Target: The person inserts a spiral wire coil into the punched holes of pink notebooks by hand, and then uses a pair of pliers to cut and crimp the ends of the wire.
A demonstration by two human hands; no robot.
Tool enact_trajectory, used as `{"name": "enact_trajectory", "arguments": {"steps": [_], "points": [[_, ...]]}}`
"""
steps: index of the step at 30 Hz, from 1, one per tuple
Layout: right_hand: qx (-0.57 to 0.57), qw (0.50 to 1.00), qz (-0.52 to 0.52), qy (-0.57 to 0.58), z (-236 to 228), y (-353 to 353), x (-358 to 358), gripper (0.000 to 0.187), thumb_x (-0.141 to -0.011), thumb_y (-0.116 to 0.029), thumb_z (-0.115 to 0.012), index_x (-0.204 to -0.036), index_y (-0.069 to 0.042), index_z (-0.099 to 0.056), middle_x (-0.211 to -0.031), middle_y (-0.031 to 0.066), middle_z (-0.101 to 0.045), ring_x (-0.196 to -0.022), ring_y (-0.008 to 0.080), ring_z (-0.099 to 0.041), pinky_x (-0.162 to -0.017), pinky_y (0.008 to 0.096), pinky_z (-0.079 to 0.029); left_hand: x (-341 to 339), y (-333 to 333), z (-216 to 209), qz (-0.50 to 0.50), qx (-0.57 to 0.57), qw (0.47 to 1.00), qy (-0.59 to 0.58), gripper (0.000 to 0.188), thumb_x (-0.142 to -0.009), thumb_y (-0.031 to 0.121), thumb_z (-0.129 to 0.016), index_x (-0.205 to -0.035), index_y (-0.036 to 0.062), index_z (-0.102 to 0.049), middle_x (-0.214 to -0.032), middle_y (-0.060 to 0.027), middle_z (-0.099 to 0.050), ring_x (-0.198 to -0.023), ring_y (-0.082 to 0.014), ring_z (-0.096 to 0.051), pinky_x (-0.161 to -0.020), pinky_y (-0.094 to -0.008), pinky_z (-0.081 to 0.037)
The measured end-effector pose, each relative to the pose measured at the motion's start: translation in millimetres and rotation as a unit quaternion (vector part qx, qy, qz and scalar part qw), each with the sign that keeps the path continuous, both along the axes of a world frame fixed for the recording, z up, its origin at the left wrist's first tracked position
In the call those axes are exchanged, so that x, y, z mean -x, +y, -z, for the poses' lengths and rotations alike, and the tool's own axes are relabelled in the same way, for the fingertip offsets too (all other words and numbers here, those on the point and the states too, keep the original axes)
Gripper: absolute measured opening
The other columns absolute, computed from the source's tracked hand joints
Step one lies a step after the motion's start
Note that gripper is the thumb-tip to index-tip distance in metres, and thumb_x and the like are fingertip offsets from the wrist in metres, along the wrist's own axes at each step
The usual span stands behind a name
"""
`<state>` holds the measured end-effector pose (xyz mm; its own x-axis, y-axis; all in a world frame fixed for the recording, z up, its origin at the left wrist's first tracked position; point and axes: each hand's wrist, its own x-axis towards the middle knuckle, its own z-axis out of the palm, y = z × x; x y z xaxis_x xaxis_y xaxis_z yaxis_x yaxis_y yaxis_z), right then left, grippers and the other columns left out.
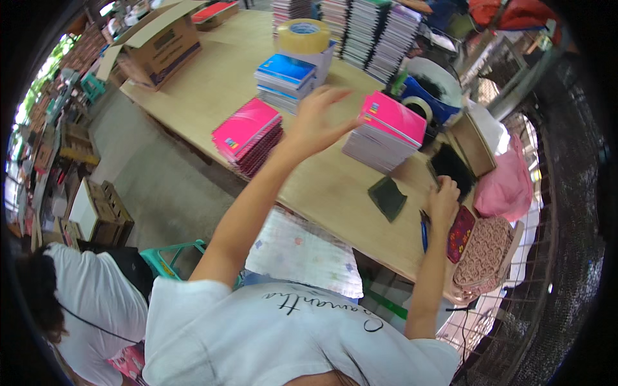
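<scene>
My left hand (pixel 315 125) is over the table, slightly blurred, with fingers and thumb spread and nothing in it. Its thumb points at a stack of pink-covered spiral notebooks (pixel 389 122), close to the top edge; I cannot tell if they touch. Left of that hand stands another pink notebook stack (pixel 250 132), and behind it a blue-covered stack (pixel 284 74). My right hand (pixel 444 202) has curled fingers at the near edge of a small box of black pieces (pixel 452 168). What those fingers hold, if anything, is hidden. Beside it lie blue-handled scissors (pixel 424 231) and a dark green flat piece (pixel 387 198).
A large tape roll (pixel 303 36) sits behind the blue stack. Tall notebook stacks (pixel 365 35) line the back. A cardboard box (pixel 154 48) stands far left; a pink bag (pixel 505 183) and woven pouch (pixel 484 251) are at right. Another person (pixel 96 296) is at lower left.
</scene>
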<state>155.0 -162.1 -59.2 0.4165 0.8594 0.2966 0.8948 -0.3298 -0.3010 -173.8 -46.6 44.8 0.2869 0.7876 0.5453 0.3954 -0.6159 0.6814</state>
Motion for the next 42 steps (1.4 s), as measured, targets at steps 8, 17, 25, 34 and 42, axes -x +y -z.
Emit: {"name": "enact_trajectory", "arguments": {"steps": [8,17,25,34,42], "points": [[0.087,0.986,-0.035,-0.137,73,29,-107,0.043,-0.095,-0.011,-0.044,-0.136,0.001,-0.048,-0.139,0.0232,-0.047,-0.125,0.0398,-0.048,-0.104,0.045,-0.04,-136,161,56,0.065,0.179,0.966,0.175,0.04,-0.069,0.033,-0.077,-0.091,-0.0001,-0.07,-0.082,-0.0172,-0.07,-0.079,-0.0292,-0.068,-0.07,-0.0391,-0.053],[-0.125,0.976,-0.073,-0.162,-10,25,-20,0.029,-0.096,-0.023,-0.05,-0.111,0.0,-0.061,-0.104,0.0193,-0.062,-0.086,0.0373,-0.062,-0.075,0.0482,-0.05,-82,103,-7,0.043,-0.113,0.976,-0.182,0.043,-0.067,-0.003,-0.064,-0.109,-0.0002,-0.055,-0.083,-0.0206,-0.062,-0.082,-0.0373,-0.063,-0.07,-0.0438,-0.048],[-0.094,0.981,-0.169,-0.013,-43,-16,28,0.03,-0.096,-0.021,-0.054,-0.118,-0.002,-0.062,-0.11,0.0187,-0.064,-0.093,0.0332,-0.062,-0.081,0.0433,-0.049,26,-63,85,0.064,-0.026,0.988,-0.139,0.071,-0.073,-0.017,-0.05,-0.136,0.0155,-0.052,-0.101,-0.0118,-0.052,-0.094,-0.0311,-0.054,-0.081,-0.036,-0.046],[-0.02,0.921,-0.299,0.248,-23,-31,28,0.034,-0.097,-0.018,-0.055,-0.128,-0.003,-0.061,-0.118,0.0143,-0.065,-0.101,0.0236,-0.062,-0.089,0.0348,-0.048,-33,-60,178,-0.061,0.015,0.99,-0.122,0.029,-0.08,0.019,-0.068,-0.105,0.0069,-0.06,-0.113,-0.0195,-0.052,-0.115,-0.0389,-0.048,-0.095,-0.0496,-0.041],[-0.036,0.891,-0.271,0.363,-28,-46,74,0.018,-0.087,-0.006,-0.067,-0.103,-0.004,-0.073,-0.085,0.0076,-0.07,-0.074,0.0122,-0.061,-0.07,0.0249,-0.047,-13,-98,148,-0.043,0.027,0.993,-0.11,0.028,-0.076,0.024,-0.078,-0.093,0.0058,-0.064,-0.097,-0.0128,-0.05,-0.096,-0.0279,-0.053,-0.083,-0.0378,-0.046]]}}
